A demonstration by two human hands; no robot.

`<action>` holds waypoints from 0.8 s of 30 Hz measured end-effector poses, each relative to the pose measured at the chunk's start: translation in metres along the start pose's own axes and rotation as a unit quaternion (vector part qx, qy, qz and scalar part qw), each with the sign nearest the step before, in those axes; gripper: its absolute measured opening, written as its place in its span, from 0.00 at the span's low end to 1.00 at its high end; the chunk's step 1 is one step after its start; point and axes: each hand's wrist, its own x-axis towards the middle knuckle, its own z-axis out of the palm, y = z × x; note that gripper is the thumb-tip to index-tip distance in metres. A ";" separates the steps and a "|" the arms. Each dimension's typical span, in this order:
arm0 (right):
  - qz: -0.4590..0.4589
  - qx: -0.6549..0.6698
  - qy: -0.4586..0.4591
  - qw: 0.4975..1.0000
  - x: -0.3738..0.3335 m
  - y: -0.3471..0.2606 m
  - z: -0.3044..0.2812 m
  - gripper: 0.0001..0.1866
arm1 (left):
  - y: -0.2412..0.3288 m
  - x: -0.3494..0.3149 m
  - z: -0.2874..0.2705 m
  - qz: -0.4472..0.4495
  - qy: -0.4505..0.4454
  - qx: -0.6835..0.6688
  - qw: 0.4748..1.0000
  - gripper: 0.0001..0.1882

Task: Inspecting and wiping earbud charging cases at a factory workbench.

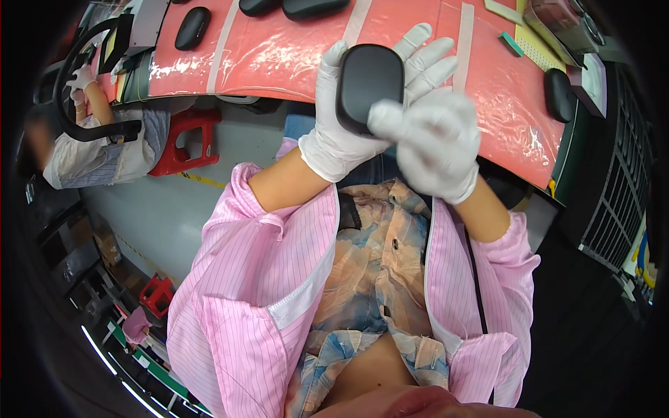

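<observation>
A smooth black oval case (370, 83) rests in my white-gloved left hand (326, 132), with the thumb along its left side and the fingers spread out behind its right side. My right hand (444, 143), gloved in white too, is smeared by motion at the case's lower right. One of its fingertips overlaps the lower end of the case; whether it presses there I cannot tell. Both hands are raised above the near edge of a table covered with a glossy pink-red mat (279, 59).
More black cases lie along the mat's far side, one at the left (193, 28), and another case (559, 95) at the right edge. A small green bar (511, 44) sits near a clear container (557, 21). Leftward are a red stool (188, 143) and a co-worker's gloved hand (82, 76).
</observation>
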 end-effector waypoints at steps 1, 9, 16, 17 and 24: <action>-0.024 0.014 -0.004 1.000 -0.006 -0.007 0.006 0.25 | -0.005 0.002 0.002 0.047 -0.001 0.219 0.975 0.51; 0.090 -0.100 0.096 0.986 -0.030 0.008 -0.036 0.18 | 0.001 0.005 0.016 0.025 -0.048 0.177 0.983 0.51; 0.308 0.109 -0.036 0.944 -0.020 0.001 -0.043 0.42 | -0.021 0.020 -0.004 0.243 0.041 0.502 0.829 0.21; 0.318 0.106 -0.064 0.940 -0.015 -0.002 -0.042 0.43 | -0.033 0.021 0.001 0.211 0.074 0.456 0.862 0.21; 0.472 0.034 0.200 0.858 -0.044 0.044 -0.114 0.21 | -0.001 0.036 -0.017 0.230 -0.021 0.612 0.757 0.26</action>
